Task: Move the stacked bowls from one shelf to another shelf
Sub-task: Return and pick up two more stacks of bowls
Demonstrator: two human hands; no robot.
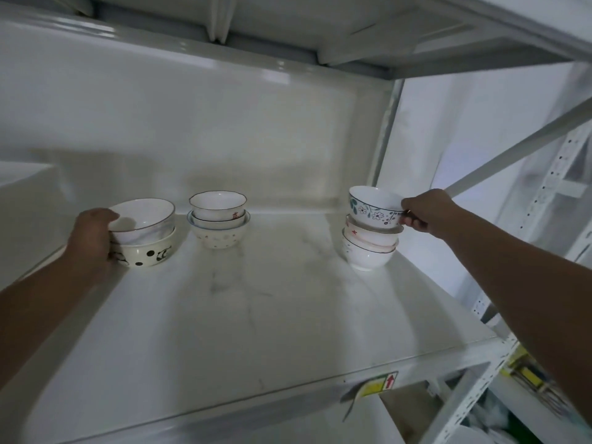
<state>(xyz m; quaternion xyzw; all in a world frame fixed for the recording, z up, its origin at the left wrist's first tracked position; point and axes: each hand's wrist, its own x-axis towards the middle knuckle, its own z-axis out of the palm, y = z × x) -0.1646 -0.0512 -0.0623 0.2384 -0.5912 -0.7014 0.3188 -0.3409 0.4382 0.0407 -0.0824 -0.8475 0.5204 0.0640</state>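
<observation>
Three stacks of bowls stand on a white marble-look shelf (256, 315). The left stack (145, 235) has a plain white bowl inside a cream bowl with black spots; my left hand (91, 238) grips its left side, thumb over the top rim. The middle stack (218, 219) of three white bowls stands untouched. The right stack (370, 238) holds three bowls, topped by a white bowl with a dark flower pattern (373, 208). My right hand (427, 214) pinches that top bowl's right rim, and the bowl sits slightly tilted on the stack.
Another shelf board (288, 24) runs close overhead. White metal uprights (384, 129) and a diagonal brace (519, 139) frame the right side. A yellow label with a red arrow (379, 384) is on the shelf's front edge. Clutter lies below at the lower right.
</observation>
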